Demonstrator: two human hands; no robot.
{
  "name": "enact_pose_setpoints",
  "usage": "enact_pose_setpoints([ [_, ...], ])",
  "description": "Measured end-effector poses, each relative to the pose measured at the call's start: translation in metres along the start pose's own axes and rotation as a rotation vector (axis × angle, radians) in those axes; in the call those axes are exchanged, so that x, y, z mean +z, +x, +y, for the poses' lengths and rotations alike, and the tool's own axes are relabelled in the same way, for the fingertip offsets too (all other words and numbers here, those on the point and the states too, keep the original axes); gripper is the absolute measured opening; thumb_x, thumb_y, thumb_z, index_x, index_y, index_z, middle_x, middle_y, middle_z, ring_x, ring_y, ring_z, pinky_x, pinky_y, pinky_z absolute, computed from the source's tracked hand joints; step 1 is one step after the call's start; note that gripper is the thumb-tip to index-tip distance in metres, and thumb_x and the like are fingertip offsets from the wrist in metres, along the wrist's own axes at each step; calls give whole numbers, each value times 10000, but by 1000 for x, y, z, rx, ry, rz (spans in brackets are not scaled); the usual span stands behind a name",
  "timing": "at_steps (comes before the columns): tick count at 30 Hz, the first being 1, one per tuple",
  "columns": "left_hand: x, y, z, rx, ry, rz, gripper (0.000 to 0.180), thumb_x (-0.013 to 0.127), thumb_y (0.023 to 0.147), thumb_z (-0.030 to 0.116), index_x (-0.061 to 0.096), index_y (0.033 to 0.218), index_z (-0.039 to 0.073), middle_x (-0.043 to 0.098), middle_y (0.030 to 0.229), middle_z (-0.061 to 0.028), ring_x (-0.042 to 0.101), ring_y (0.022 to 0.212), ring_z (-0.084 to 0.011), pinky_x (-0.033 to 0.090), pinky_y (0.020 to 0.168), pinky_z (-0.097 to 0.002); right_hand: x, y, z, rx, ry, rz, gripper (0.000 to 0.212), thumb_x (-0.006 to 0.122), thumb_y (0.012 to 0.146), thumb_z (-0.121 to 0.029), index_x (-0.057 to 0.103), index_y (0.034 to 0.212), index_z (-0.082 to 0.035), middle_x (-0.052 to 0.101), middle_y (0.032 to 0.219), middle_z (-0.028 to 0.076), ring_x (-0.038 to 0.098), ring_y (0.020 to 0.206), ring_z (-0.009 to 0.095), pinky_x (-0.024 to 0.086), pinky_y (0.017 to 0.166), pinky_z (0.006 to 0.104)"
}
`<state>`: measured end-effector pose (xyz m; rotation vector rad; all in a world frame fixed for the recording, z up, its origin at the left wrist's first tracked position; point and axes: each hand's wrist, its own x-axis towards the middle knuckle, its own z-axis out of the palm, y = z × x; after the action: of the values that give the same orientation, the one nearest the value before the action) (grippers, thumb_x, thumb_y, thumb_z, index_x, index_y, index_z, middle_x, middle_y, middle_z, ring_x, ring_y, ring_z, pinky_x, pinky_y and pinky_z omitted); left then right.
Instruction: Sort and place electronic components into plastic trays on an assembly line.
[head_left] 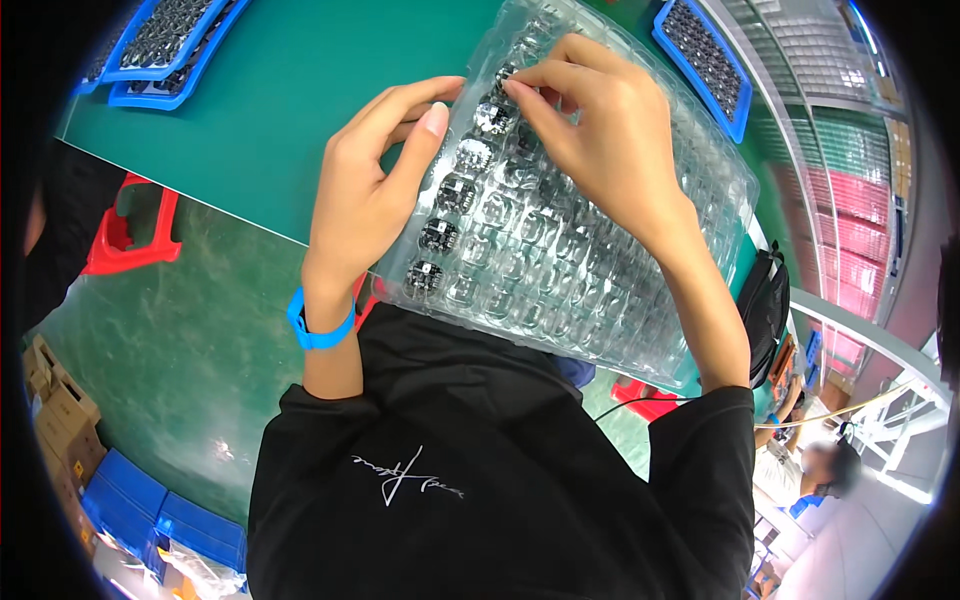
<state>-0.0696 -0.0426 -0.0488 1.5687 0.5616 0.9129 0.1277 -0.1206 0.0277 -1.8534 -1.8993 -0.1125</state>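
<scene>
A clear plastic blister tray [560, 290] with rows of moulded pockets lies slanted in front of me. Small black-and-silver parts [439, 235] fill several pockets of its left column; the other pockets I can make out look clear. Over the upper end of that column, my right hand [610, 130] has thumb and index finger pinched on a small dark part [506, 75], at a pocket. My left hand [375, 170], a blue band on its wrist, is at the tray's left edge, thumb and fingers apart with nothing between them.
The tray rests on a green table [290, 110]. Blue trays [160, 95] of dark parts are stacked at the far left, and another blue tray [705, 65] stands at the far right. A red stool [140, 235], cardboard boxes [68, 425] and a black bag [765, 310] are around the table.
</scene>
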Motion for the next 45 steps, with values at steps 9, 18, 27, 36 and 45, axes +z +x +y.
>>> enact_pose_setpoints([
  [9,-2,2,-5,0,-2,-1,303,630,1112,180,731,1339,7,787,1192,-121,732,989,-165,580,892,-308,-7,10,-4,27,-100,-128,158,796,929,-209,826,946,-55,707,856,78,730,780,275,551,686,403],
  [18,-1,2,-4,-7,18,26,293,635,1110,178,738,1324,6,795,1188,-97,729,999,-144,575,903,-299,-34,10,-27,46,-29,-82,132,775,869,-118,774,853,13,686,854,179,702,812,402,548,705,495],
  [27,-2,4,-2,-18,-10,5,289,637,1110,172,735,1320,1,795,1185,-113,729,1035,-143,573,928,-297,-2,-10,-22,-94,-40,4,160,785,923,-212,806,903,-54,683,835,66,718,740,308,550,649,418],
  [36,-2,4,-5,2,-22,-2,287,644,1107,161,728,1323,-7,794,1204,-95,733,1045,-143,577,939,-299,-6,-7,-28,-52,-125,-131,142,778,914,-192,813,918,-54,719,884,82,730,816,350,575,718,467],
  [45,2,3,-7,27,-25,13,270,656,1099,153,736,1306,1,798,1172,-112,754,998,-168,592,894,-316,0,0,-44,-54,-347,-147,141,787,865,-193,814,908,-61,736,893,94,734,800,363,582,714,478],
])
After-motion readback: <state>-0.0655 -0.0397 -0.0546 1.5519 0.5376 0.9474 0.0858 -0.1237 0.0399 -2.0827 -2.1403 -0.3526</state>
